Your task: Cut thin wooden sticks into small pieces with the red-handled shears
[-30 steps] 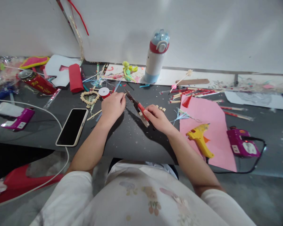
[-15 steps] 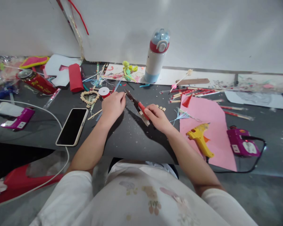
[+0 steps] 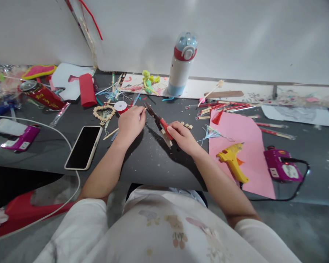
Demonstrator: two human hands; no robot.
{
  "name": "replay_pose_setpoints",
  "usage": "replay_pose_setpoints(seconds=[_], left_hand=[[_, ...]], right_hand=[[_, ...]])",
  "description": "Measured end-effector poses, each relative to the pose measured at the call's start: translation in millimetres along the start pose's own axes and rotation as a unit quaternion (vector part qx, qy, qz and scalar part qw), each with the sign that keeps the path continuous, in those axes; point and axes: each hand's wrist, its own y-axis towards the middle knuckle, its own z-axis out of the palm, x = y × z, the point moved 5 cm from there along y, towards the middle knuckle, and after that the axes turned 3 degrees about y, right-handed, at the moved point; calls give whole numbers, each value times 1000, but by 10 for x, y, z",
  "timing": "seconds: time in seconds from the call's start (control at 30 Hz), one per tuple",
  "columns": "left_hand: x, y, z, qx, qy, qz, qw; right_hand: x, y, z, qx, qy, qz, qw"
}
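My left hand is closed around a thin wooden stick. One end sticks out behind the hand at lower left, and the tip shows past the fingertips. Red-handled pliers are in my right hand, their dark jaws pointing up and left beside the stick's tip. Whether the jaws touch it, I cannot tell. Just behind the left hand lie a ribbon spool and a heart-shaped ring of small pale pieces. Several small pale pieces rest beyond the right fingers.
A phone lies at left, near a red can. A bottle stands at the back. On the right, a yellow glue gun rests on pink paper, with wrapped sticks behind and a purple box with a cable alongside.
My right hand and the pliers have shifted very slightly; the handles look a little closer together. The left hand stays on the stick in nearly the same place.
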Motion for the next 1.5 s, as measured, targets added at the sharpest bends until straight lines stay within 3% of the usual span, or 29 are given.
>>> replay_pose_setpoints(seconds=[0.83,1.03,1.27,1.5], left_hand=[[66,25,-29,5,-98,-32,995],[53,22,-42,4,-117,-28,993],[51,22,-39,13,-118,-32,992],[44,23,-77,-23,-98,-12,995]], right_hand=[[-121,-12,79,45,71,74,994],[-138,-28,157,108,53,74,990],[-101,-23,158,76,15,53,996],[-105,-29,161,60,14,42,997]])
